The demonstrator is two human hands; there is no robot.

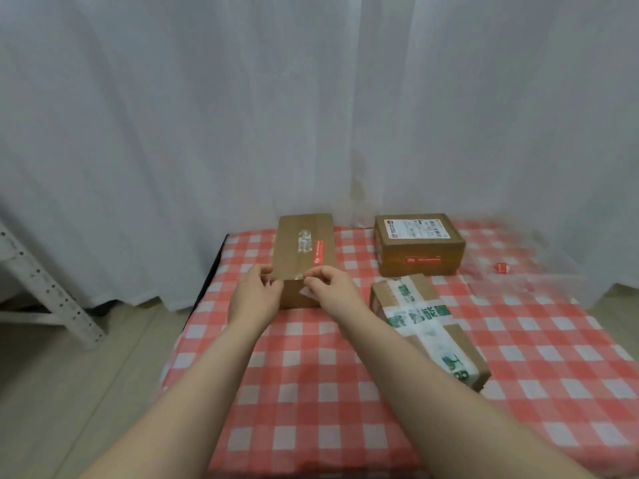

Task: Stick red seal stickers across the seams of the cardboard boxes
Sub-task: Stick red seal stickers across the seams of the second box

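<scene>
At the near end of the long box (304, 257), the two hands are brought close together but are not touching. The left hand (257, 292) is curled round the box's near left corner, seemingly to steady it. The right hand (332, 288) is closed in a pinch on a pale slip (307, 292) held against the near end face, just under the top edge. Whether this slip is a sticker seen from its back or only a backing paper cannot be told. One red sticker (318, 253) is already laid along the top of the long box, beside a patch of clear tape, so this box is judged partly sealed and its near end is the step in hand. Behind and to the right, the back box (420, 243) is seen with a second red sticker (423, 260) laid across its front face, and it is taken as done. Nearer, just right of the right forearm, the taped box (428, 330) is wrapped in white and green tape; no red sticker is seen on it, so it is judged left to do. A loose red sticker (502, 267) is lying on the checked cloth (311, 392), well apart from the hands. Beyond, a white curtain (311, 98) is hung, and a metal rack (45, 288) is stood at the left.
</scene>
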